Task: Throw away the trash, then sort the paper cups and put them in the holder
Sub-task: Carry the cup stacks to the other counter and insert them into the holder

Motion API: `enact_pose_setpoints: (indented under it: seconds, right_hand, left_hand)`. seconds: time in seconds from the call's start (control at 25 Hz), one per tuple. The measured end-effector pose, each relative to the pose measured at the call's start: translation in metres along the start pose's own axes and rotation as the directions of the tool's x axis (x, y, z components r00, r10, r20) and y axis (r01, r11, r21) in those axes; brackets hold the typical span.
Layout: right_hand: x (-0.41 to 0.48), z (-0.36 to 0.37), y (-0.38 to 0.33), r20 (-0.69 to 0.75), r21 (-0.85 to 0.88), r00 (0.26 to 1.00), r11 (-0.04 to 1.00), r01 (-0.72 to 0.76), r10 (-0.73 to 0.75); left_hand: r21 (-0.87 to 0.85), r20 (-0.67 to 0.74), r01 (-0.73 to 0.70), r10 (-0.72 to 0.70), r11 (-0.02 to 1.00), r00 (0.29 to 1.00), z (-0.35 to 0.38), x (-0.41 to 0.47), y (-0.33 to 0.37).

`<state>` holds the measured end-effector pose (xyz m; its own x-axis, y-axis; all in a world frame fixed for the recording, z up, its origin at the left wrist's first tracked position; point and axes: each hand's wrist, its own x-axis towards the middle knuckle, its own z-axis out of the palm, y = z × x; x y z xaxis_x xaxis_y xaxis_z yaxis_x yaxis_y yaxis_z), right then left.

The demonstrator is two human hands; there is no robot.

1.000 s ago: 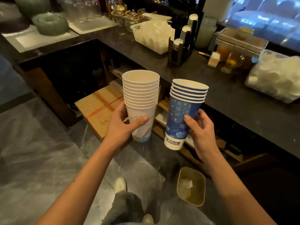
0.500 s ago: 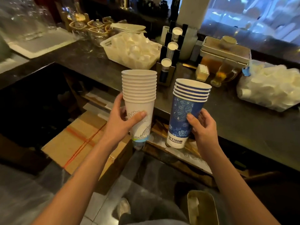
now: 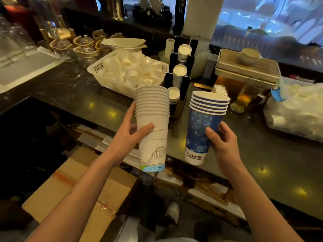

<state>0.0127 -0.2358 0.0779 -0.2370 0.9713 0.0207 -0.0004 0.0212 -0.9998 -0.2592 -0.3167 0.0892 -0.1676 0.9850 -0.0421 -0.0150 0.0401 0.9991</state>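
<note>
Above the near edge of the dark marble counter (image 3: 73, 88): two cup stacks, held up side by side w/ a gap between, both upright, slight tilt. Left hand (image 3: 130, 135): wrapped round the white cup stack (image 3: 153, 123), thumb across the front of the lowest cup, fingers curled behind, mostly hidden; approx. ten rims nested; line-drawn bridge and blue-green band at base. Right hand (image 3: 222, 145): wrapped round the blue cup stack (image 3: 203, 126), thumb on the front of the blue floral wall, fingers curled at the right side; five rims or so; white band w/ print at base. Behind the stacks, on counter: black cup holder (image 3: 181, 74), three slots in a row going back, each w/ a white cup stack seen from the top; nearest slot just behind the white stack. Left of holder: white basket (image 3: 97, 69) heaped w/ small white cups. Right of holder: beige trays (image 3: 248, 67), stacked, one cup on top; glass mug (image 3: 244, 96) w/ amber liquid; clear bag (image 3: 297, 109) of white items at far right. Below counter, floor level: cardboard box (image 3: 73, 186), left.
</note>
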Motion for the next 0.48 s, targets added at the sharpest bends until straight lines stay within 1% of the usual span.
enact_pose_setpoints:
  seconds: [0.12,0.2,0.28,0.4,0.48]
  right_hand:
    - [0.052,-0.018,-0.002,0.033,0.027,0.999,0.999,0.032,-0.033]
    - [0.083,-0.029,-0.002,0.04,0.033,0.998,0.999,0.043,-0.044]
    - [0.108,-0.034,-0.002,0.041,0.045,0.998,0.998,0.035,-0.037]
    - [0.136,-0.037,0.003,0.033,0.042,0.999,0.999,0.01,-0.011]
    - [0.152,-0.036,0.001,0.023,0.035,1.0,0.999,-0.011,0.01]
  left_hand:
    - [0.069,0.036,0.038,-0.041,0.997,0.999,0.009,0.053,0.013]
    - [0.079,0.049,0.078,-0.082,0.994,0.995,0.014,0.084,0.019]
    - [0.056,0.049,0.108,-0.111,0.993,0.993,0.021,0.114,0.023]
    - [-0.028,0.087,0.144,-0.141,0.989,0.986,0.023,0.156,0.038]
    - [-0.05,0.178,0.176,-0.165,0.983,0.97,0.014,0.184,0.05]
